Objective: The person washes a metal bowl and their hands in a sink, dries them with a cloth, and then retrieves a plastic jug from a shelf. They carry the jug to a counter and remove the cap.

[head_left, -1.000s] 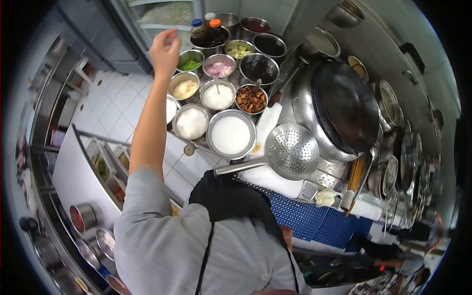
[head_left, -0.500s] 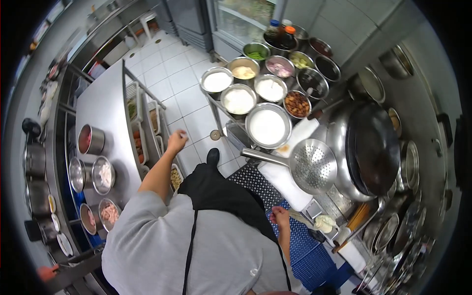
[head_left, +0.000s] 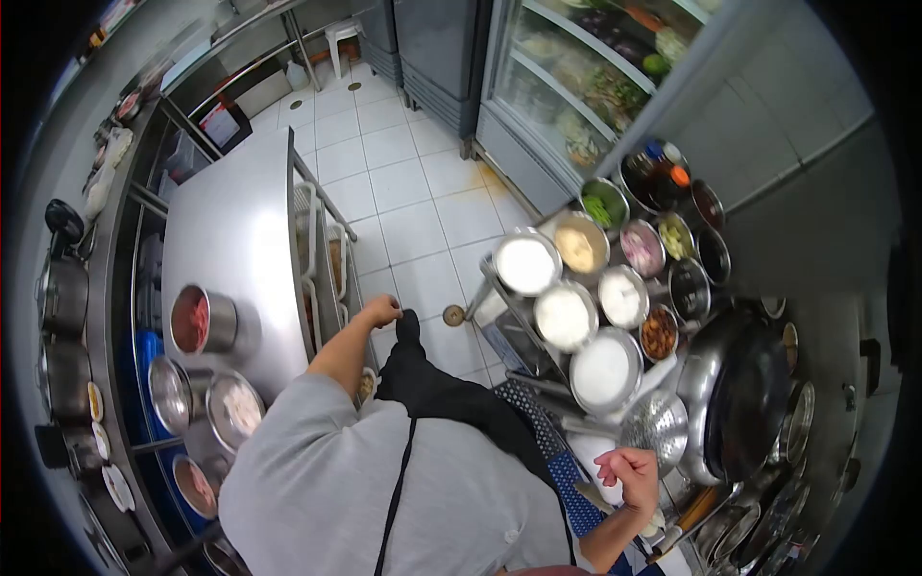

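Observation:
My left hand (head_left: 382,310) hangs over the tiled floor beside the steel table (head_left: 235,221), fingers curled and nothing in them. On the other side my right hand (head_left: 629,477) is raised with its fingers bent into a loose fist, also bare. It overlaps the area just below the perforated strainer ladle (head_left: 656,429), whose long handle points left. Close by stands a steel bowl of white powder or liquid (head_left: 605,370). Past it, the black wok (head_left: 754,394) sits on the stove.
Several steel pots of ingredients crowd the rack on the right, among them fried brown pieces (head_left: 659,332) and chopped greens (head_left: 597,209). A glass-door fridge (head_left: 576,86) stands behind. On the steel table are a pot with red contents (head_left: 203,320) and a bowl of pale pieces (head_left: 235,411).
My view has shifted, and more of the fridge shows. My right hand has risen from beside my hip toward the strainer. My left hand has curled closer to my body.

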Available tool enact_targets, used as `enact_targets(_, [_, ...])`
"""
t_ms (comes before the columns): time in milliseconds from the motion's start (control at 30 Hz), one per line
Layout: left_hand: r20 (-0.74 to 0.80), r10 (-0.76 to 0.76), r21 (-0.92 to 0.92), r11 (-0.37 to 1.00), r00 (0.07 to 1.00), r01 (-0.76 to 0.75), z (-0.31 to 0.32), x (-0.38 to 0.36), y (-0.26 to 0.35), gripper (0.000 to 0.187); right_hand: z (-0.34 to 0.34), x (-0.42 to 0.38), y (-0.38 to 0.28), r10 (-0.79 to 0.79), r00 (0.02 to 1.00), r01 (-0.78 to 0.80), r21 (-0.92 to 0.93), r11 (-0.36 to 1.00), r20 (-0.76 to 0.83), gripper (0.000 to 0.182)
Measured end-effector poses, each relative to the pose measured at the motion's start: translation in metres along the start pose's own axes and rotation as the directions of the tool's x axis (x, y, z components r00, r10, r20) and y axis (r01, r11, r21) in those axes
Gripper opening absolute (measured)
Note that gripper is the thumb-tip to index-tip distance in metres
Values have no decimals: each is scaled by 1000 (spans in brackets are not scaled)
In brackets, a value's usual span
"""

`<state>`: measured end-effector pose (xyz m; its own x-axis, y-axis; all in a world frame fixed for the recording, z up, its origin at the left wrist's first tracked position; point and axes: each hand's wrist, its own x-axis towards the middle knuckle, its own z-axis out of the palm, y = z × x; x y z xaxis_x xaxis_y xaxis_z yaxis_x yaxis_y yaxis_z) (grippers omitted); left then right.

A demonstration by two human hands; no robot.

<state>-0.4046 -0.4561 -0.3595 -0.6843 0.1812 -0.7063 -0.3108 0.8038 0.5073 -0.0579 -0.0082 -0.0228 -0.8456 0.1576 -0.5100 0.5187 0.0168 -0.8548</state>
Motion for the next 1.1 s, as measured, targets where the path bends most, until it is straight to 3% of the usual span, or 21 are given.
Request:
enact_targets(33, [-30, 23, 26, 999, 999, -22, -12, 17, 5, 38, 15, 17, -18, -32, 999, 32, 15, 999, -7, 23])
enact_targets(100, [-125, 282, 287, 928, 951, -238, -29, 62, -4, 41, 51, 61, -54, 2, 1000, -3, 3, 1000, 26, 21])
enact_targets(167, [-49, 253, 211, 948, 966, -238, -56, 79, 6, 43, 94, 111, -100, 65, 997, -62, -64, 996, 51, 20])
enact_targets(267, [-19, 255, 83, 964, 967, -252, -110, 73, 42, 42, 143, 191, -150, 84, 974, -43, -194, 980, 211, 19])
enact_targets(333, [-87, 398, 101, 916, 913, -389, -134, 92, 46, 44, 171, 243, -179, 110, 955, -23, -301, 953, 276, 21])
enact_targets(400, [-143, 353, -29, 932, 925, -360, -165, 98, 63, 45, 192, 297, -193, 162, 932, -34, -370, 928, 323, 23])
enact_targets(433, [-163, 328, -94, 934, 931, -345, -180, 95, 70, 46, 203, 324, -201, 72, 939, 128, -535, 835, 336, 30])
enact_targets(500, [-247, 332, -187, 906, 910, -381, -210, 88, 82, 45, 231, 365, -236, 34, 939, 256, -760, 597, 343, 37])
enact_targets(600, [-329, 341, -266, 862, 881, -432, -236, 97, 85, 46, 266, 434, -266, -18, 918, 373, -847, 378, 396, 41])
enact_targets(633, [-349, 344, -277, 851, 872, -447, -246, 102, 83, 46, 276, 457, -271, -50, 907, 407, -838, 364, 419, 41])
enact_targets(767, [-356, 193, -347, 881, 914, -321, -279, 141, 67, 50, 313, 554, -286, -80, 846, 524, -796, 302, 527, 41])
enact_targets(867, [-357, 56, -331, 926, 933, -182, -307, 174, 61, 53, 329, 628, -295, 5, 796, 571, -755, 323, 605, 42])
enact_targets(967, [-394, -36, -248, 966, 918, -68, -331, 209, 70, 57, 344, 687, -329, 1, 754, 635, -730, 252, 657, 42])
enact_targets(1100, [-383, -60, -198, 980, 922, -18, -383, 253, 96, 60, 375, 759, -395, -36, 655, 732, -622, 277, 755, 41])
